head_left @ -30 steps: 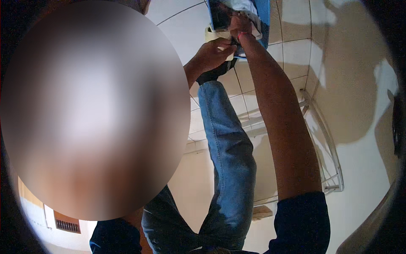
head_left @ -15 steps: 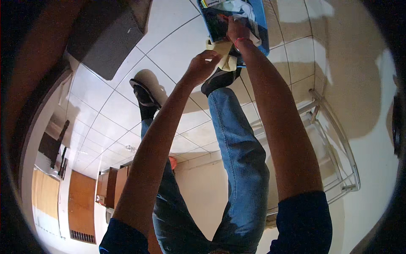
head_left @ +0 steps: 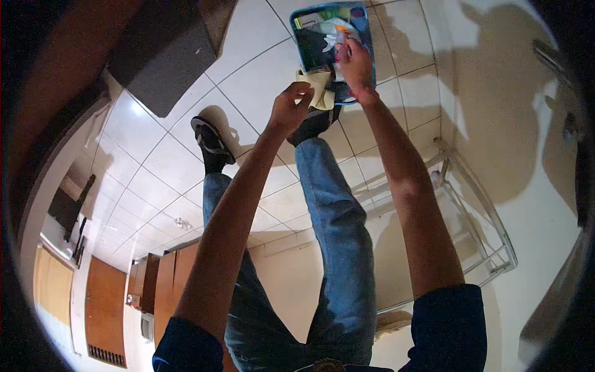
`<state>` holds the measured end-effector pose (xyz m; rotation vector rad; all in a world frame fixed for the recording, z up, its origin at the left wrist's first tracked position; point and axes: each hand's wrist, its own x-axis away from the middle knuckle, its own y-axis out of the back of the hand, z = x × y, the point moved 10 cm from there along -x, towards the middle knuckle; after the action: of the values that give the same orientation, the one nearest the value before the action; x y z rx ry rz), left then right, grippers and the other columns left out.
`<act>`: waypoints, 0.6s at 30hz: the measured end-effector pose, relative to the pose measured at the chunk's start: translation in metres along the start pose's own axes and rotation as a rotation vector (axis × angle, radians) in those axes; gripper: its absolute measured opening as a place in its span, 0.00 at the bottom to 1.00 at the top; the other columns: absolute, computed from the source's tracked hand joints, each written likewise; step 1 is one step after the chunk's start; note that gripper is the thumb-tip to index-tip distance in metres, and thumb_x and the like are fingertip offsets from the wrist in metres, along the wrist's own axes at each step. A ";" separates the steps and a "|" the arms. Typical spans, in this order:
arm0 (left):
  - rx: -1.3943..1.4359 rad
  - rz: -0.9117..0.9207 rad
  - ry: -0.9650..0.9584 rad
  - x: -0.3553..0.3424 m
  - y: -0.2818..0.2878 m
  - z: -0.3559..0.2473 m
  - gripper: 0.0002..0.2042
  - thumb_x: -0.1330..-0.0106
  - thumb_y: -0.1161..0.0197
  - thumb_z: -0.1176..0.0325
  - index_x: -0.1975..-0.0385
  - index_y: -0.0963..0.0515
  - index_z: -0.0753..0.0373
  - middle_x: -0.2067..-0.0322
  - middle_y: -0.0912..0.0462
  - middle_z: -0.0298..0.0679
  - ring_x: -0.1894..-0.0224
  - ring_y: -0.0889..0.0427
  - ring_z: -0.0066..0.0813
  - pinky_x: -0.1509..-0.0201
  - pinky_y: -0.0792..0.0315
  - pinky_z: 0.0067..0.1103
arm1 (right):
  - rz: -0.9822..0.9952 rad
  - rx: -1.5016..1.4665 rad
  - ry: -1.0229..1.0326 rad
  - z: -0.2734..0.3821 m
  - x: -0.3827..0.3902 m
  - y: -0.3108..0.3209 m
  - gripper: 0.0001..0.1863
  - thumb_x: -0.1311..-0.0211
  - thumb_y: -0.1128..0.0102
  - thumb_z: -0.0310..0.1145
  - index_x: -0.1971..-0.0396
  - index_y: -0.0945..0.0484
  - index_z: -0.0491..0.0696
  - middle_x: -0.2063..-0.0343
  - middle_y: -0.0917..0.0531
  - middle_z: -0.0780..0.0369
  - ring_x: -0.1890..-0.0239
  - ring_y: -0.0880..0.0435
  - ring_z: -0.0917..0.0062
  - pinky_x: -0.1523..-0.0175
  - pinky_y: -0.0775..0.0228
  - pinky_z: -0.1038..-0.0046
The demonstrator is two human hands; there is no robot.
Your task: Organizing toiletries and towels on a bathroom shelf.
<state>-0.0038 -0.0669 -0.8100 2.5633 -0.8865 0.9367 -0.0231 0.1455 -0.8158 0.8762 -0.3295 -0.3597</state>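
A blue basket point(head_left: 372, 43) of mixed items lies on the tiled floor at the top of the head view. My right hand point(head_left: 356, 68) is over it, fingers pinched; what they hold, if anything, is too blurred to name. Close to those fingertips are a white crumpled plastic-like item point(head_left: 332, 41) and a small orange piece. A pale cream cloth point(head_left: 323, 99) hangs over the basket's near left part. At its left edge, my left hand point(head_left: 290, 106) has its thumb and fingers closed on the cloth.
My shoes, one a black sandal point(head_left: 211, 136), rest on the floor, one just below the basket. A dark grey mat point(head_left: 161, 68) lies at upper left. To the right, a metal rack point(head_left: 477, 217) stands by the wall. Brown cabinets point(head_left: 145, 282) are at lower left.
My right hand has come up out of the basket's contents, its fingers now drawn together. My left hand stays by the cream cloth. The view has shifted, showing more of the basket.
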 end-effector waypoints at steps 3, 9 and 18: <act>-0.148 -0.100 -0.170 0.020 0.016 -0.064 0.23 0.38 0.32 0.63 0.46 0.29 0.63 0.49 0.24 0.45 0.48 0.23 0.36 0.47 0.26 0.29 | -0.095 -0.225 -0.029 0.059 0.018 0.068 0.08 0.34 0.42 0.31 0.62 0.23 0.43 0.70 0.17 0.58 0.66 0.17 0.73 0.61 0.28 0.72; -0.374 -0.014 -0.570 0.092 0.029 -0.233 0.34 0.44 0.28 0.59 0.40 0.36 0.64 0.44 0.28 0.51 0.41 0.29 0.48 0.38 0.34 0.33 | -0.247 -0.652 -0.174 0.167 0.074 0.184 0.10 0.33 0.43 0.34 0.61 0.22 0.42 0.69 0.17 0.60 0.65 0.19 0.79 0.58 0.28 0.73; -0.418 0.424 -0.733 0.208 -0.004 -0.362 0.16 0.35 0.38 0.70 0.49 0.29 0.66 0.55 0.21 0.52 0.54 0.19 0.50 0.50 0.25 0.33 | -0.464 -0.937 -0.349 0.267 0.159 0.302 0.10 0.33 0.43 0.32 0.59 0.24 0.41 0.62 0.17 0.62 0.59 0.20 0.80 0.52 0.29 0.76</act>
<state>-0.0528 -0.0002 -0.4011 2.3676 -1.6508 -0.1696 0.0569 0.0722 -0.3966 -0.0548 -0.2317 -1.0041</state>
